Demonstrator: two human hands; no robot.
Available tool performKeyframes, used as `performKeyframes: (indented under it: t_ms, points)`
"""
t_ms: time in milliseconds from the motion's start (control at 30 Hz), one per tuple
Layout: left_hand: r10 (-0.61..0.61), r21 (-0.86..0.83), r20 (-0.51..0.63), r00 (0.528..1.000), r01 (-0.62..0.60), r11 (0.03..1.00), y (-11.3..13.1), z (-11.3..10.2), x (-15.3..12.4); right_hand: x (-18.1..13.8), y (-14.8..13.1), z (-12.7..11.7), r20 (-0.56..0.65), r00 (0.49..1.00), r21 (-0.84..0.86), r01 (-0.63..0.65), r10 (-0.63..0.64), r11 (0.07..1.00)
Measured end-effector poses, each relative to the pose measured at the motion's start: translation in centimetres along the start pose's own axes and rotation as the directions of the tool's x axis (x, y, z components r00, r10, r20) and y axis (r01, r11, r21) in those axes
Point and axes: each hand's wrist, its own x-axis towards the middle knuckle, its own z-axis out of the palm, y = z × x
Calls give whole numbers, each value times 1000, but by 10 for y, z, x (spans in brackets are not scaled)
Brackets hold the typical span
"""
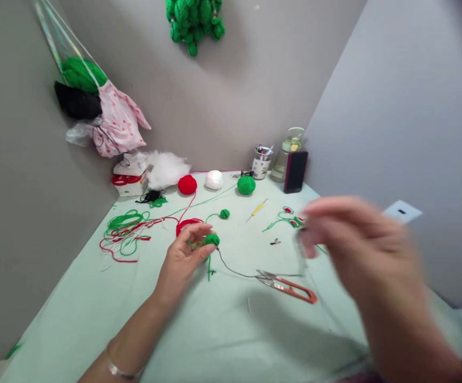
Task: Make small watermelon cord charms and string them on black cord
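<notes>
My left hand (186,250) pinches a small green crocheted ball (212,240) between thumb and fingertips, with green yarn tails hanging from it. A dark thread (234,272) runs from the ball, past the blades of orange-handled thread snips (288,285), and rises toward my right hand (358,244). That hand is raised at the right and smeared by motion; its thumb and fingers are pinched together on what looks like the thread, though a needle cannot be made out. The snips lie on the table under the thread. Another small green ball (225,214) with a yarn tail lies farther back.
Tangled yarn (129,231) lies at left. Behind are red (187,184), white (213,180) and green yarn balls (246,185), white stuffing (167,169), a pen cup (261,162), a bottle (280,162) and a phone (295,172). A yellow-handled crochet hook (258,208) lies mid-table.
</notes>
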Motion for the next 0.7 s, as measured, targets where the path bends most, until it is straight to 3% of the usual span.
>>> performKeyframes:
  t_ms: [67, 133, 267, 367, 500, 700]
  points:
    - [-21, -16, 62, 998, 22, 1000, -1, 3, -3, 13, 7, 29, 186, 983, -73, 8, 6, 997]
    - [-49, -41, 101, 994, 54, 998, -2, 6, -7, 11, 21, 52, 269, 961, -130, 101, -63, 986]
    - [-101, -24, 111, 989, 104, 994, 1, 10, -13, -4, 47, 69, 306, 930, -250, 286, -204, 925]
    - [-79, 55, 84, 993, 75, 996, 2, 13, -14, -7, 56, 67, 317, 921, -322, 329, -227, 888]
    - [-33, 121, 81, 996, 23, 992, 3, 17, -14, -1, 58, 66, 338, 924, -284, 281, -178, 917]
    - [-49, 95, 81, 996, 41, 995, 6, 17, -15, 7, 51, 64, 358, 934, -189, 58, 14, 980]
